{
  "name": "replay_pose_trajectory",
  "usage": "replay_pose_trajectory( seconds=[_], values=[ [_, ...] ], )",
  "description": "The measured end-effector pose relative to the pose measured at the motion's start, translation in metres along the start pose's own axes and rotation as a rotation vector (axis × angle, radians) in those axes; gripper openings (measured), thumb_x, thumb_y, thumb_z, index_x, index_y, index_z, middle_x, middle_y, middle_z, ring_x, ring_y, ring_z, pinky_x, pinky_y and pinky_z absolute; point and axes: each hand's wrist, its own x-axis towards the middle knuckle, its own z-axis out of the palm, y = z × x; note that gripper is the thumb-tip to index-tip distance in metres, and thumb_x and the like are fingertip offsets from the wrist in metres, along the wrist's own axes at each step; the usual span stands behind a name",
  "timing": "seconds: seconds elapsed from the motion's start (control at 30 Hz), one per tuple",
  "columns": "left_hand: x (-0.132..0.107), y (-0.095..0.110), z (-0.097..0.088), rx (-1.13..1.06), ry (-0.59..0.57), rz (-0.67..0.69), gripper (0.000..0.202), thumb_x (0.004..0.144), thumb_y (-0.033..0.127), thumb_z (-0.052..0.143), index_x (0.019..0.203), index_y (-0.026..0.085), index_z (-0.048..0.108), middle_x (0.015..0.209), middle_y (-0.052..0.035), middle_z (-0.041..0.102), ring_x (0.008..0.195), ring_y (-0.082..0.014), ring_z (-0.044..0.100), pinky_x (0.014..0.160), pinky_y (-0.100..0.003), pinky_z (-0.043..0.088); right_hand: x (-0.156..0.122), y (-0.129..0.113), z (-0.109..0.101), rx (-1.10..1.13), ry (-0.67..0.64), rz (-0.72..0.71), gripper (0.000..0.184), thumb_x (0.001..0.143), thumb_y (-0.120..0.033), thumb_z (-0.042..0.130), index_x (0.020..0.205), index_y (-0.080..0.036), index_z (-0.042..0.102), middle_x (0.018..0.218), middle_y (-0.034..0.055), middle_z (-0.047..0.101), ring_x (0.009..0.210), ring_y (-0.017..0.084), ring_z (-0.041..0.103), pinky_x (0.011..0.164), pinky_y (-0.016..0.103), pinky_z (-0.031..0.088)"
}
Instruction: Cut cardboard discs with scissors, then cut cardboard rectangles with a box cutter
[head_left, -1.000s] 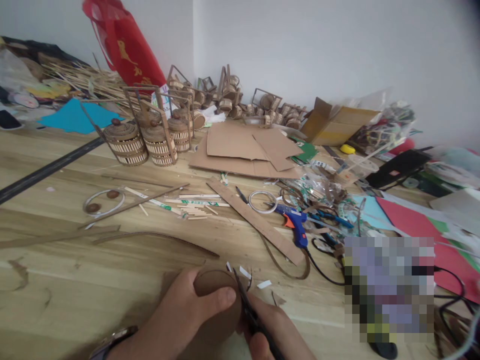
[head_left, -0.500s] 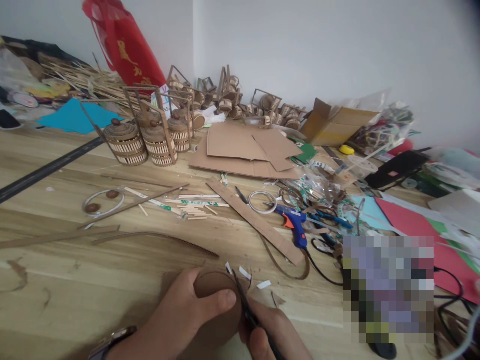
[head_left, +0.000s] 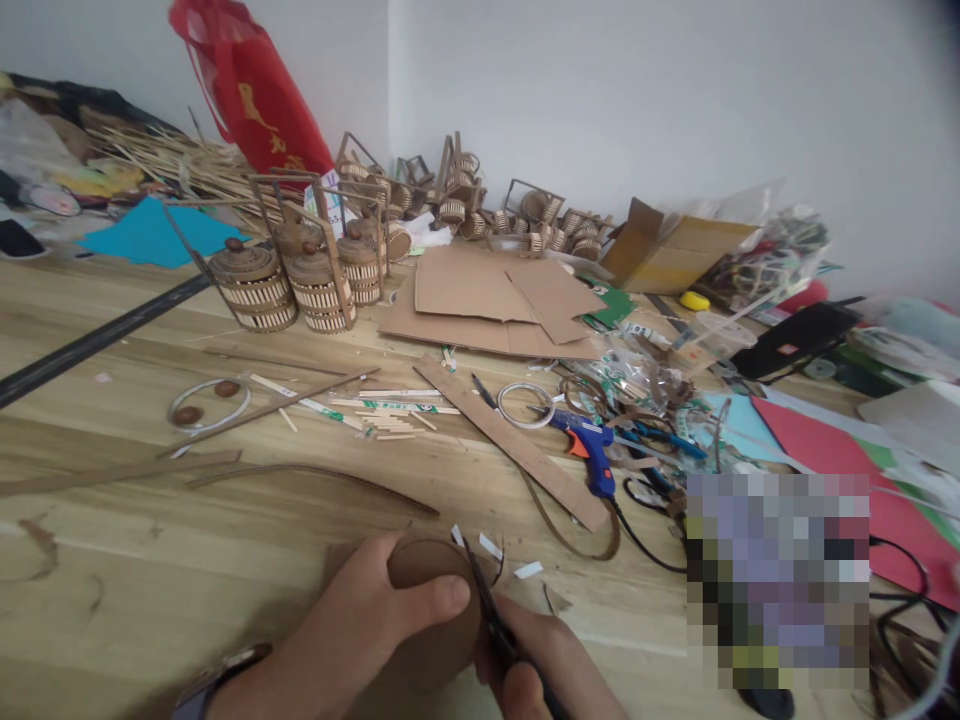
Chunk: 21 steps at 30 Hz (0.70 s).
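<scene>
My left hand [head_left: 352, 640] grips a round brown cardboard disc [head_left: 427, 570] at the bottom centre, thumb pressed across its face. My right hand [head_left: 547, 665] is closed round black scissors [head_left: 487, 600], whose blades lie along the disc's right edge, pointing away from me. Small white and brown paper scraps [head_left: 491, 546] lie just beyond the disc. A watch sits on my left wrist [head_left: 214, 680].
A long cardboard strip [head_left: 517, 445], a tape ring [head_left: 525, 404] and a blue glue gun [head_left: 589, 450] lie ahead to the right. Round bamboo baskets [head_left: 251, 285] and flat cardboard sheets [head_left: 487, 300] sit further back. Coloured paper and cables crowd the right side.
Almost nothing has moved; the scissors have crept slightly along the disc's edge and the view has shifted a little.
</scene>
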Motion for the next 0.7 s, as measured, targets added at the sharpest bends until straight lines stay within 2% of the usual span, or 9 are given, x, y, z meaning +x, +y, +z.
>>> replay_pose_trajectory(
  seconds=[0.13, 0.23, 0.33, 0.43, 0.57, 0.7],
  values=[
    [0.000, 0.001, -0.001, 0.027, -0.010, 0.015, 0.036, 0.068, 0.046, 0.079, 0.097, 0.025, 0.077, 0.097, -0.0010, 0.083, 0.099, -0.0297, 0.074, 0.085, -0.035, 0.057, -0.001, 0.008, -0.001, 0.034, -0.015, 0.008, 0.077, 0.082, -0.093, 0.022, 0.069, -0.023, 0.050, 0.047, -0.0044, 0.040, 0.037, 0.008, 0.030, 0.036, 0.022, 0.021],
    [-0.001, 0.002, -0.001, 0.017, -0.021, 0.025, 0.037, 0.068, 0.046, 0.080, 0.098, 0.025, 0.077, 0.099, -0.0006, 0.083, 0.102, -0.0296, 0.073, 0.087, -0.035, 0.057, 0.000, -0.003, -0.005, 0.043, -0.037, 0.037, 0.074, 0.083, -0.092, 0.028, 0.067, -0.022, 0.049, 0.049, -0.0038, 0.041, 0.040, 0.008, 0.033, 0.038, 0.022, 0.023],
    [-0.002, 0.002, -0.002, 0.055, 0.031, 0.001, 0.040, 0.066, 0.045, 0.081, 0.100, 0.024, 0.075, 0.100, -0.0011, 0.082, 0.103, -0.0306, 0.073, 0.088, -0.037, 0.057, 0.001, -0.013, -0.006, 0.046, -0.050, 0.087, 0.073, 0.084, -0.091, 0.029, 0.068, -0.022, 0.048, 0.052, -0.0038, 0.040, 0.044, 0.009, 0.034, 0.041, 0.023, 0.023],
    [-0.002, 0.002, -0.002, 0.066, 0.055, 0.004, 0.041, 0.065, 0.046, 0.081, 0.099, 0.023, 0.075, 0.098, -0.0015, 0.082, 0.102, -0.0312, 0.073, 0.086, -0.037, 0.057, 0.003, -0.009, -0.003, 0.099, -0.037, 0.035, 0.074, 0.084, -0.091, 0.029, 0.067, -0.022, 0.048, 0.047, -0.0055, 0.037, 0.038, 0.007, 0.030, 0.036, 0.022, 0.019],
    [-0.001, 0.002, -0.002, 0.012, 0.008, 0.024, 0.039, 0.064, 0.046, 0.082, 0.095, 0.022, 0.075, 0.094, -0.0016, 0.083, 0.098, -0.0307, 0.074, 0.085, -0.037, 0.057, 0.004, -0.004, -0.002, 0.139, -0.040, -0.019, 0.072, 0.085, -0.088, 0.033, 0.067, -0.021, 0.050, 0.046, -0.0050, 0.041, 0.035, 0.006, 0.030, 0.032, 0.019, 0.016],
    [0.000, 0.000, -0.002, 0.003, 0.024, 0.011, 0.041, 0.063, 0.045, 0.084, 0.096, 0.023, 0.076, 0.095, -0.0011, 0.083, 0.099, -0.0303, 0.074, 0.085, -0.037, 0.057, 0.004, -0.025, -0.007, 0.129, -0.079, 0.128, 0.074, 0.085, -0.090, 0.030, 0.070, -0.021, 0.052, 0.050, -0.0051, 0.041, 0.039, 0.006, 0.031, 0.035, 0.020, 0.016]
  ],
)
